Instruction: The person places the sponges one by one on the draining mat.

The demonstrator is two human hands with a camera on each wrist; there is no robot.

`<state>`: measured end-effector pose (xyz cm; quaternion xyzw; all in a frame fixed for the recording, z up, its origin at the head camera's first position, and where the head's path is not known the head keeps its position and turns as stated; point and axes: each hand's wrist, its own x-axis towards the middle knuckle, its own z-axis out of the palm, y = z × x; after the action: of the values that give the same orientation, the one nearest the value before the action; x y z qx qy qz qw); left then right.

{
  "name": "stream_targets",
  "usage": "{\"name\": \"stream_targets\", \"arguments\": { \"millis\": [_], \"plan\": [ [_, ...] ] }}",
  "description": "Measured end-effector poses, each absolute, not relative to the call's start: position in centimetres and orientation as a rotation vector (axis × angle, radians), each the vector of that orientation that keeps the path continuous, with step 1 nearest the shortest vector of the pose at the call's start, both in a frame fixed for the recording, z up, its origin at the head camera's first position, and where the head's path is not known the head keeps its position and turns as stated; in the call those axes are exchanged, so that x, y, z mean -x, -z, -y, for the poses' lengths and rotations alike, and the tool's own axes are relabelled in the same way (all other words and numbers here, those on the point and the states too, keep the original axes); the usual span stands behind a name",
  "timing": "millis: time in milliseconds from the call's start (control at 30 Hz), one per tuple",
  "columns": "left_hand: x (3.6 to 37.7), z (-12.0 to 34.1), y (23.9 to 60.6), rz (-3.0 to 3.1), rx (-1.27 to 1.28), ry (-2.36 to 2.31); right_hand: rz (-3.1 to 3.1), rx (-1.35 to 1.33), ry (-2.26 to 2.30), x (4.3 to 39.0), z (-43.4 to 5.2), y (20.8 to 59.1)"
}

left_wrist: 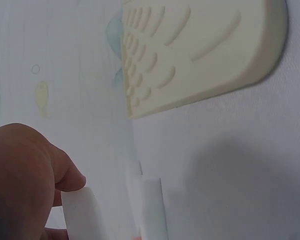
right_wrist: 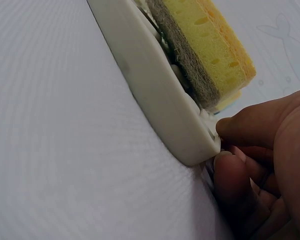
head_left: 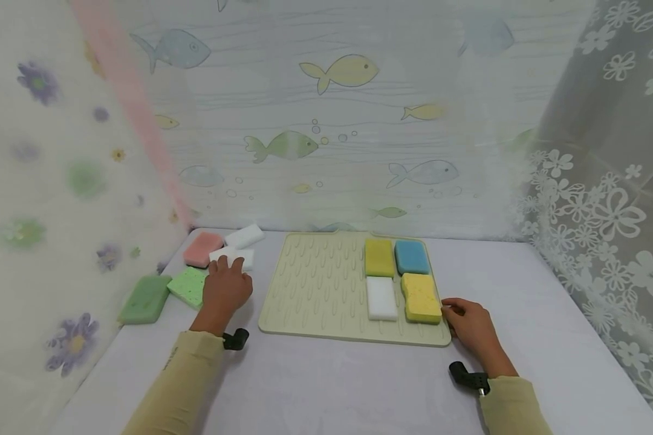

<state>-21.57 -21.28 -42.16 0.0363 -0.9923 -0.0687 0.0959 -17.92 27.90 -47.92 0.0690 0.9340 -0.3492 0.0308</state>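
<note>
My left hand (head_left: 227, 290) is at the left rear of the table and pinches a white sponge (left_wrist: 82, 215) by its edge. Another white sponge (left_wrist: 152, 207) stands close beside it in the left wrist view. Near the front right corner, thumb and fingertips of my right hand (head_left: 472, 326) pinch the rim of a cream ridged mat (head_left: 315, 290). On the mat's right part lie a dark yellow sponge (head_left: 379, 258), a blue sponge (head_left: 412, 257), a white sponge (head_left: 382, 299) and a bright yellow sponge (head_left: 421, 299) with a grey scouring layer underneath.
Around my left hand lie a pink sponge (head_left: 202, 249), a light green sponge (head_left: 187, 286), a darker green sponge (head_left: 146, 299) and a white sponge (head_left: 243, 235) at the rear edge. Fish-printed curtain (head_left: 337, 121) hangs behind the table; lace curtain (head_left: 604, 211) hangs at right.
</note>
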Motion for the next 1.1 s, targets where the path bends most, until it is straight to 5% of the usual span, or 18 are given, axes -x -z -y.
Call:
{"name": "stream_targets", "arguments": {
  "millis": [1100],
  "plan": [
    [23.6, 14.6, 41.6, 2.950, 0.108, 0.188, -2.864, -0.201, 1.113, 18.0, -28.0, 48.0]
  ]
}}
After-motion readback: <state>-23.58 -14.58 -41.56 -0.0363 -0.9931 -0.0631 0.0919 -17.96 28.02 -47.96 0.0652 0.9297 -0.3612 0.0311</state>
